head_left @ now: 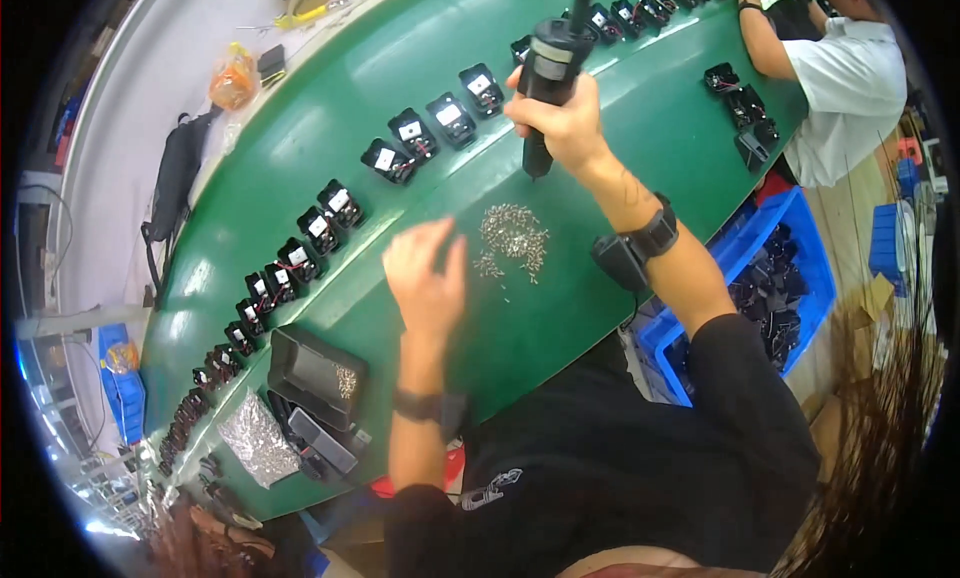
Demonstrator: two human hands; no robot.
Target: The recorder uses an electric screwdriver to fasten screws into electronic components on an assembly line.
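My right hand (565, 123) is wrapped round a black electric screwdriver (550, 63), raised over the green table with its cord running up out of view. A loose heap of small screws (515, 233) lies on the tabletop below it. To the left of the screws hovers my left hand (425, 273), slightly blurred, thumb apart from the fingers, with nothing visible in it. Beyond my hands, a row of small black housings with white labels and wires, among them this housing (452, 118), follows the curved table.
At the lower left are a black open case (320, 373) with screws in it and a clear bag of small metal parts (258, 438). A blue crate (815, 248) of black parts stands at the right. A person in a white shirt (850, 83) works at the far right.
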